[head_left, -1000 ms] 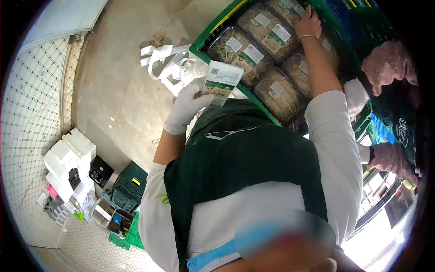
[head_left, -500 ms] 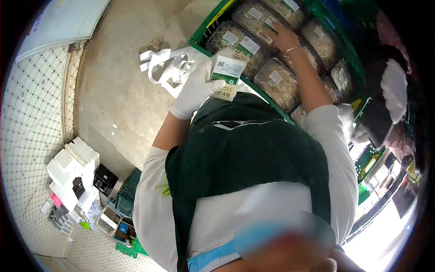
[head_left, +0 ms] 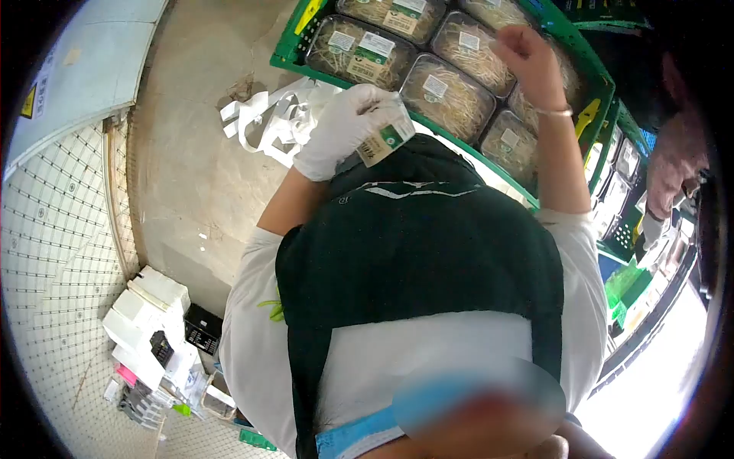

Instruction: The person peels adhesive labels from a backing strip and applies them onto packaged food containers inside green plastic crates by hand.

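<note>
My left hand [head_left: 336, 131], in a white glove, is closed around a batch of green-and-white printed labels [head_left: 390, 136] at the apron front. Bare and wearing a bracelet, my right hand [head_left: 529, 65] is raised over the green crate [head_left: 459, 139] with its fingers curled together. Whether a label is in those fingers, I cannot make out. Beneath it lies a clear-lidded pack of pale sprouts [head_left: 470, 57] with a small white sticker. Two packs at the crate's left side, a near pack [head_left: 336, 65] and a farther pack [head_left: 375, 11], carry a green-and-cream label as well.
White straps [head_left: 267, 122] lie on the floor beside the crate. White foam boxes [head_left: 149, 306] and a black crate [head_left: 202, 329] stand at the lower left. Further crates [head_left: 623, 168] are on the right, near another person's sleeve [head_left: 677, 164].
My right hand has come off the far pack's label and moved right, its fingers now curled. My left hand has tilted the labels. The view has shifted, and more of the crate's right side shows.
</note>
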The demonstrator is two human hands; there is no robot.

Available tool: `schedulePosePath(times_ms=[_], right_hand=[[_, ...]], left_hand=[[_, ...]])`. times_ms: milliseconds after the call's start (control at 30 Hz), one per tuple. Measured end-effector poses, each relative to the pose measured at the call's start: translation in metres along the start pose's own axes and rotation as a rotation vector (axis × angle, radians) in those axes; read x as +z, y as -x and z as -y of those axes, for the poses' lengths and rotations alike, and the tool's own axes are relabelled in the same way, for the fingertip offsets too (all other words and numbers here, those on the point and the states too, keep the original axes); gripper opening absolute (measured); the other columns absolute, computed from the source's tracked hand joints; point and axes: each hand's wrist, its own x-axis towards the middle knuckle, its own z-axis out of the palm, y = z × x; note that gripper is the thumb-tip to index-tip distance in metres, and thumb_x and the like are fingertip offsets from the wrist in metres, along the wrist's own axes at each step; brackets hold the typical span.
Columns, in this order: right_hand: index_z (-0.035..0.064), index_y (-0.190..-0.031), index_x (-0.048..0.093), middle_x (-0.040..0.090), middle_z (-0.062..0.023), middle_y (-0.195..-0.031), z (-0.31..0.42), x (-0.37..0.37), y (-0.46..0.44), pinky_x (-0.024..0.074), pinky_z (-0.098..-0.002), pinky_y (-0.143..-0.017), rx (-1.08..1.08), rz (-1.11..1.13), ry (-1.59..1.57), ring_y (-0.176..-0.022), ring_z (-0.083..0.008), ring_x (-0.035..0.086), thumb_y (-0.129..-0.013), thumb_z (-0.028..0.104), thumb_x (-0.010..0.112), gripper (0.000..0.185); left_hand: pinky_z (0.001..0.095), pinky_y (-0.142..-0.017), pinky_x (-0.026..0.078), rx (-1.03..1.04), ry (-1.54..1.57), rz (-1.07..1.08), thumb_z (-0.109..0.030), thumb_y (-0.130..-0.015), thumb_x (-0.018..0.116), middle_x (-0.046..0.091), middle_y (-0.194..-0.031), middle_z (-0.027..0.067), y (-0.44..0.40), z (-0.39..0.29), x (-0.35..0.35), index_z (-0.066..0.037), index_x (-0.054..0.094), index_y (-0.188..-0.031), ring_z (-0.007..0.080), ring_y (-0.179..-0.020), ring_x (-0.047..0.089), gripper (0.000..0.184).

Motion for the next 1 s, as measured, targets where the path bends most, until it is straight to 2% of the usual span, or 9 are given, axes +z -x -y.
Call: schedulePosePath(times_ms=[167,300,400,467,500,567,667,900,1000], right_hand=[[0.0048,-0.091,0.058,0.059,-0.0079,-0.079,0.021,0.045,0.052,0.0449,-0.0264,-0.063,-0.137,0.427,-0.182,-0.068,-0.0159,0.056,-0.072,0.021,0.064,0.025],[0.0043,-0.086,0.06,0.059,-0.0094,-0.075,0.029,0.053,0.057,0.046,-0.0271,-0.063,-0.043,0.367,-0.137,-0.067,-0.0183,0.057,-0.071,0.017,0.064,0.02],[0.0043,-0.082,0.061,0.06,-0.01,-0.074,0.024,0.045,0.055,0.0464,-0.0265,-0.063,0.004,0.279,-0.104,-0.067,-0.0181,0.058,-0.071,0.016,0.063,0.017],[0.004,-0.08,0.062,0.061,-0.011,-0.073,0.004,0.031,0.043,0.0466,-0.0255,-0.059,-0.079,0.012,0.009,-0.062,-0.0186,0.059,-0.072,0.017,0.062,0.015],[0.0031,-0.086,0.06,0.06,-0.0079,-0.072,-0.003,0.009,0.028,0.0445,-0.0255,-0.058,0.09,-0.017,0.033,-0.062,-0.01,0.054,-0.076,0.015,0.058,0.016],[0.0019,-0.091,0.054,0.057,-0.0091,-0.076,-0.035,-0.016,0.013,0.0447,-0.0279,-0.061,0.149,0.182,0.235,-0.066,-0.015,0.054,-0.078,0.012,0.053,0.017],[0.0054,-0.098,0.048,0.05,-0.0132,-0.095,-0.102,0.031,0.047,0.045,-0.0352,-0.067,-0.285,0.471,0.538,-0.077,-0.0296,0.054,-0.079,0.016,0.049,0.022],[0.0071,-0.112,0.042,0.053,-0.0139,-0.095,-0.114,0.052,0.059,0.0458,-0.0369,-0.066,-0.163,0.03,0.881,-0.084,-0.0277,0.054,-0.073,0.035,0.058,0.051],[0.0036,-0.111,0.044,0.054,-0.0102,-0.095,-0.072,0.018,0.052,0.044,-0.0314,-0.07,0.259,0.408,-0.089,-0.086,-0.0202,0.053,-0.078,0.035,0.055,0.046]], left_hand=[[0.0229,-0.078,0.04,0.052,0.067,0.086,-0.003,-0.08,0.049,0.057,-0.094,0.0054,-0.01,0.008,0.013,0.002,0.054,-0.1,0.0098,-0.086,0.052,0.021],[0.0211,-0.074,0.041,0.107,0.058,0.079,-0.008,-0.081,0.052,0.058,-0.088,0.0038,-0.011,0.003,0.023,0.001,0.055,-0.097,0.0078,-0.08,0.052,0.018],[0.0203,-0.051,0.039,-0.029,-0.161,-0.069,-0.023,-0.073,0.066,0.052,-0.062,-0.0022,-0.011,-0.005,0.025,-0.002,0.052,-0.067,0.0048,-0.055,0.045,0.026],[0.0202,-0.051,0.039,0.032,-0.113,-0.07,-0.023,-0.072,0.067,0.051,-0.061,-0.0019,-0.012,-0.001,0.028,-0.001,0.054,-0.068,0.0048,-0.055,0.045,0.026],[0.0202,-0.051,0.039,0.093,-0.065,-0.081,-0.023,-0.071,0.068,0.051,-0.06,-0.0016,-0.011,0.002,0.027,-0.001,0.056,-0.069,0.0047,-0.054,0.045,0.026],[0.019,-0.054,0.041,-0.04,-0.158,-0.052,-0.017,-0.071,0.067,0.056,-0.066,0.0015,-0.005,0.008,-0.001,0.001,0.06,-0.085,0.0043,-0.06,0.05,0.024],[0.0183,-0.054,0.041,-0.128,0.172,-0.168,-0.016,-0.074,0.063,0.058,-0.07,0.0024,0.004,0.021,-0.009,0.001,0.06,-0.084,0.0045,-0.061,0.051,0.02],[0.0191,-0.059,0.044,-0.112,0.017,-0.116,-0.012,-0.077,0.058,0.059,-0.079,0.0047,0.003,0.026,0.004,0.002,0.057,-0.093,0.0061,-0.07,0.054,0.022],[0.0202,-0.065,0.045,0.009,0.12,0.012,-0.009,-0.077,0.056,0.052,-0.102,0.0091,-0.007,0.027,0.029,0.002,0.05,-0.106,0.0086,-0.082,0.053,0.032]])
